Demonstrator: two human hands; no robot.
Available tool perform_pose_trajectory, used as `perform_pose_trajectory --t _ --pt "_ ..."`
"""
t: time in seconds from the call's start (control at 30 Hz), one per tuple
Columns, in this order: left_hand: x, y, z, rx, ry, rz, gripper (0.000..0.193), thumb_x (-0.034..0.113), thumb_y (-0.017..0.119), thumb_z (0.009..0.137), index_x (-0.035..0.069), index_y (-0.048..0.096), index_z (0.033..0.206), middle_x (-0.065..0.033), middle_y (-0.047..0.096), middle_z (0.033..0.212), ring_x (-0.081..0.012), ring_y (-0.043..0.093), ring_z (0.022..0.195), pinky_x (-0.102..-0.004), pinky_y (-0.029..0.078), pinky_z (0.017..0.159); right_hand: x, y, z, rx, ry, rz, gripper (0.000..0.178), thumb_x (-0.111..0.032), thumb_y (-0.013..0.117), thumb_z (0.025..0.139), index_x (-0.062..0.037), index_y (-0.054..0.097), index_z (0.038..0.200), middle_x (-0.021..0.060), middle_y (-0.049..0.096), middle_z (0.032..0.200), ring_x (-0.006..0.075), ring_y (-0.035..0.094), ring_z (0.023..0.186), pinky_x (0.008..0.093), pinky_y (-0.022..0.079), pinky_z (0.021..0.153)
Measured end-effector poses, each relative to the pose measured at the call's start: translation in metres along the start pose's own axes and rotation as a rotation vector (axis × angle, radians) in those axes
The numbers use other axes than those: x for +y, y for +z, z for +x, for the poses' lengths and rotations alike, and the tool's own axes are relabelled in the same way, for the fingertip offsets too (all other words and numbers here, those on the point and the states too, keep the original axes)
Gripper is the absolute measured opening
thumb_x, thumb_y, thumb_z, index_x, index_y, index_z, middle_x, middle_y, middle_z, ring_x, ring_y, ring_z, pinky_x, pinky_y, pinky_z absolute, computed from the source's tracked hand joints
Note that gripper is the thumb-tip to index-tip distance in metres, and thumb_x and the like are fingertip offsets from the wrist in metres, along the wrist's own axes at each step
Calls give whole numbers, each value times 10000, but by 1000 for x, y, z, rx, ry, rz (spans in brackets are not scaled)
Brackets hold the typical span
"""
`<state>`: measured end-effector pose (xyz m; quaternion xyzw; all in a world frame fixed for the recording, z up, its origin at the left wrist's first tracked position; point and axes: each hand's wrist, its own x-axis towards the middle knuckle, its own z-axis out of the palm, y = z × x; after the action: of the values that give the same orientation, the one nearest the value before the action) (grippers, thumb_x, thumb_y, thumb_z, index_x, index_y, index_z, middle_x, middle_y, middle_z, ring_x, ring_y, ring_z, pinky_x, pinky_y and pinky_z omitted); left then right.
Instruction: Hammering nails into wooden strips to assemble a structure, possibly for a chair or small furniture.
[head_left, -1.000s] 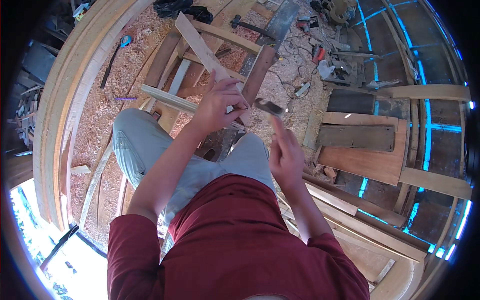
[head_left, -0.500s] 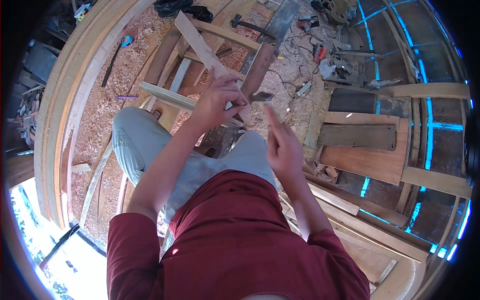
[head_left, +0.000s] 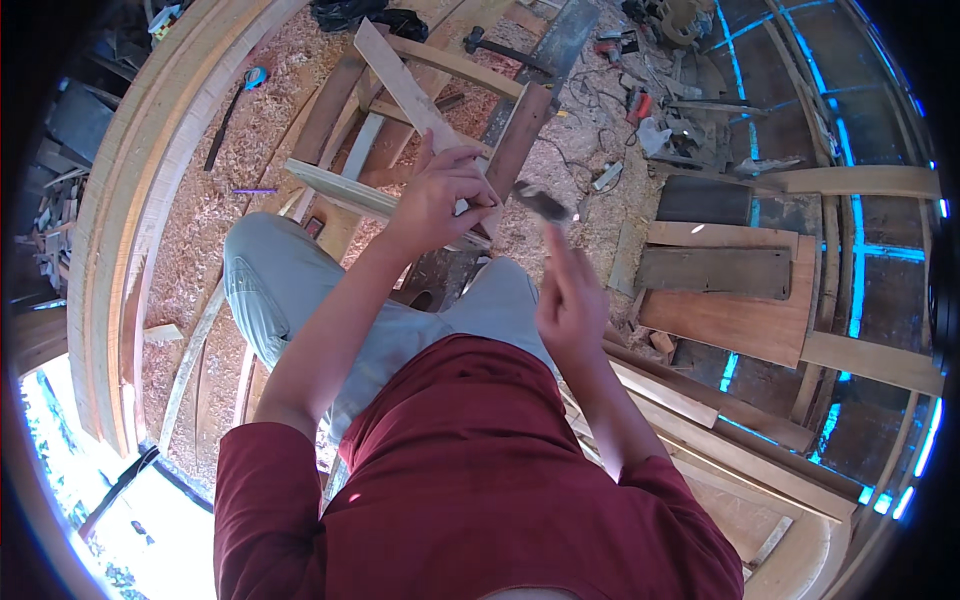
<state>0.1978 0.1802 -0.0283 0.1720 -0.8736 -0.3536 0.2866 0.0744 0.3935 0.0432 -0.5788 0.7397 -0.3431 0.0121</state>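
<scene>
My left hand [head_left: 443,200] is closed on the lower end of a long pale wooden slat [head_left: 400,85], which slants up and to the left over a wooden frame [head_left: 520,140]. A small whitish thing [head_left: 461,207] shows between its fingers, too little of it to name. To the right, my right hand [head_left: 575,305] is wrapped round the handle of a hammer, whose dark head [head_left: 543,202] is smeared by motion. The hammer head is apart from the slat's end, just to its right. The frame lies in front of my knees.
Another hammer [head_left: 505,50] rests beyond the frame. Wood shavings [head_left: 250,150] cover the ground, with a blue tape measure [head_left: 256,77] at left. Long curved planks [head_left: 120,210] stand along the left side. Wooden panels [head_left: 730,320] lie at right, and a red power tool [head_left: 638,103] with cables is farther off.
The hammer head has swung right, away from the slat's end, and my right hand has shifted slightly with it. My left hand and the slat have barely moved.
</scene>
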Motion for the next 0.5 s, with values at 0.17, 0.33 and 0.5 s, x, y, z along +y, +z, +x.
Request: perform_pose_trajectory --t 0.17,0.33,0.5 --pt "-1 0 -1 -25 -14 9 143 76 842 735 134 714 762 44 754 991 -278 562 1370 -701 80 1256 -1 0 6 -139 59 -77 682 -11 612 958 -245 478 1585 123 571 807 320 587 600 450 489 560" --pt "2 0 0 -1 -3 -26 141 76 842 734 130 715 765 64 759 978 -276 564 1368 -684 68 1260 -9 -5 7 62 18 0 670 -31 613 962 -269 488 1576 126 574 802 327 592 605 463 490 562" --pt "-1 1 2 -1 -2 -9 114 101 840 743 144 747 793 48 747 953 -264 571 1354 -676 87 1263 2 1 4 -91 50 -82 658 -19 614 960 -258 507 1564 115 563 785 312 585 600 452 480 554"
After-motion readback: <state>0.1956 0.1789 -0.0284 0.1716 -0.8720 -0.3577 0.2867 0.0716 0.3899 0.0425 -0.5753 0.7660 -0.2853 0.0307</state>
